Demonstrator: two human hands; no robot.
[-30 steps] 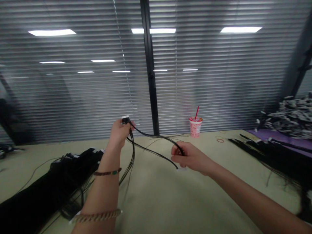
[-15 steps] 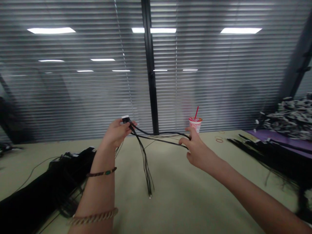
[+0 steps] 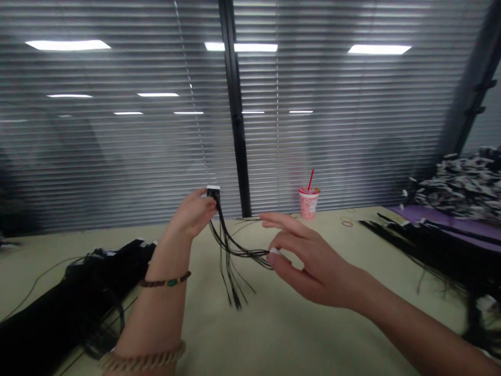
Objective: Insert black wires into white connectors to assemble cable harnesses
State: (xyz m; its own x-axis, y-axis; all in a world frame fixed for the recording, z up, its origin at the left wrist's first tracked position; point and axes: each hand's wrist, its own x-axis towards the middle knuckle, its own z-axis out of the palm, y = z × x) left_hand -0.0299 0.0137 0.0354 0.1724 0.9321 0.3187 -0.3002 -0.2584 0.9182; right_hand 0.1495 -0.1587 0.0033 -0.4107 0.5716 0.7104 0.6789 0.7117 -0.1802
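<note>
My left hand [image 3: 194, 213] is closed on the connector end of a black wire harness [image 3: 224, 224], holding it above the table. The connector [image 3: 213, 189] has a white top edge and a black body. From it, several thin wires hang down with loose ends, while another bundle curves to the right. My right hand [image 3: 309, 256] pinches that bundle near a small white piece [image 3: 275, 251] between thumb and finger, its other fingers stretched out to the left.
Black cable bundles [image 3: 105, 277] lie on the table [image 3: 242, 339] at left. More black cables [image 3: 422, 250] and a heap of white-ended leads [image 3: 462, 188] are at right. A pink cup with a red straw [image 3: 309, 203] and rubber bands [image 3: 346, 222] stand near the window blinds [image 3: 332, 130].
My right hand has moved left and lower, closer to my left hand, and the wires between them now sag. The connector has turned more upright. The camera view has shifted slightly.
</note>
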